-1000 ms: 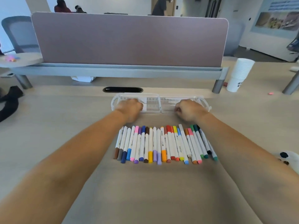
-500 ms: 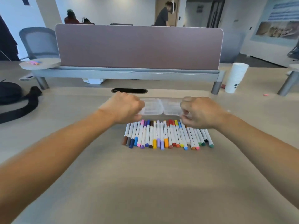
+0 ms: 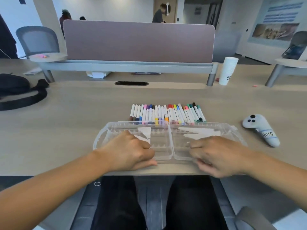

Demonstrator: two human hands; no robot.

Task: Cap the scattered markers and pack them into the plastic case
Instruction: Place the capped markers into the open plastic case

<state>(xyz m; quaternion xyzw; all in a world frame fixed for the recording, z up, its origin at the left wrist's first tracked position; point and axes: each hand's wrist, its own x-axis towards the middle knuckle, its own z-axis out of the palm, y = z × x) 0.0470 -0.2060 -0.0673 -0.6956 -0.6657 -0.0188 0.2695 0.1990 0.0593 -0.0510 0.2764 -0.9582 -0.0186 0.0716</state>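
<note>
**Inspector:** State of the hands?

**Assistant:** Both are clamped, and they sit apart. The left hand curls its fingers over the near rim of the plastic case, on the left half. The right hand grips the right half the same way.

**Inspector:** Location of the case?

**Assistant:** It lies open at the near edge of the desk, hollows up, with no pens inside. The markers lie in one row just beyond its far wall and appear to be capped.

**Inspector:** Recommendation for this step?

**Assistant:** In my judgement, set the case flat and square, well clear of the edge. Hold both hands level so the halves cannot fold.

**Inspector:** Orientation?

**Assistant:** The long axis of the case runs left to right, along the desk edge. The markers lie crosswise to it, pointing away from the person.
</note>
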